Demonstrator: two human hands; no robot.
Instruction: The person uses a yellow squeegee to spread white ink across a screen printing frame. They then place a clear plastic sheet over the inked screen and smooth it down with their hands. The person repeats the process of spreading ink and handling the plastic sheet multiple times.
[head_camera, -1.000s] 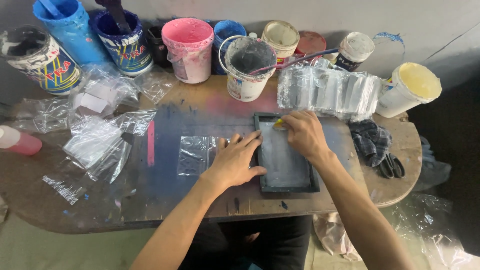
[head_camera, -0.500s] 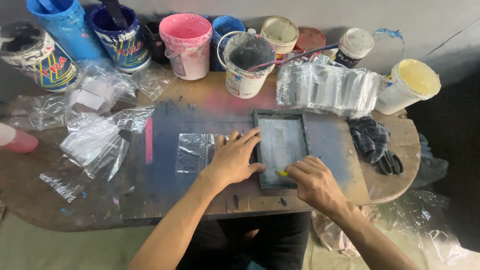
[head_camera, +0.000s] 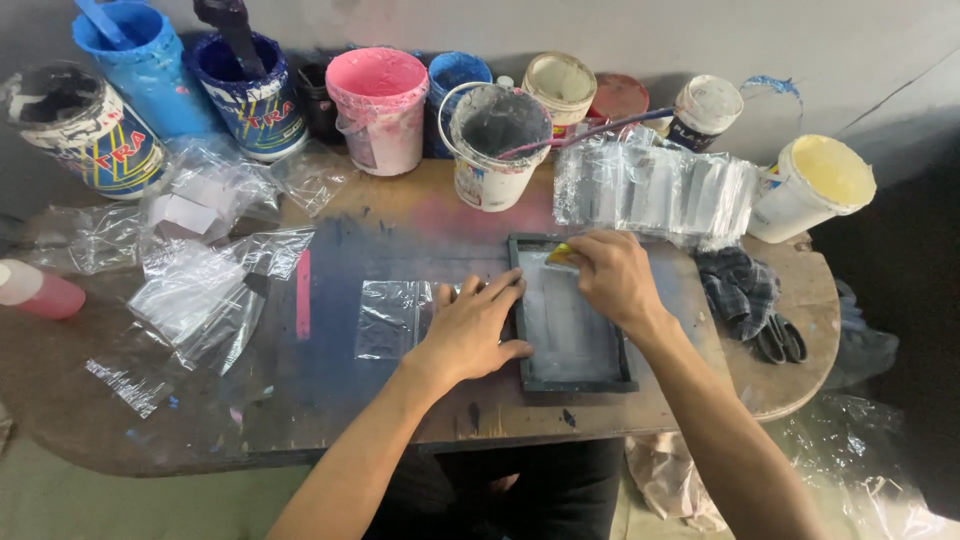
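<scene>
Hands: two bare hands, near the middle of the frame.
Left hand (head_camera: 470, 330): lies flat, fingers spread apart, pressing on the left edge of the dark frame.
Right hand (head_camera: 610, 275): fingers pinched together on a small yellow scraper (head_camera: 558, 254) at the top of the frame.
Printing frame (head_camera: 568, 312): one, a dark rectangle with a pale, smooth screen inside. It lies flat on the table, just right of the middle.
Small bag (head_camera: 393, 318): one clear, shiny plastic bag, flat, just left of the frame.
Bag pile (head_camera: 650, 190): many clear bags stacked in a row, upper right.
Loose bags (head_camera: 200, 290): a crinkly heap on the left; I cannot count them.
Paint pots: about ten round ones along the top edge. One pink bucket (head_camera: 378, 108), one yellow tub (head_camera: 815, 185), one grey-stained white bucket (head_camera: 495, 145), blue ones at the upper left.
Table (head_camera: 300, 410): one, wooden, rounded, smeared with blue and pink paint.
Cloth (head_camera: 735, 280): one dark checked rag, right of the frame.
</scene>
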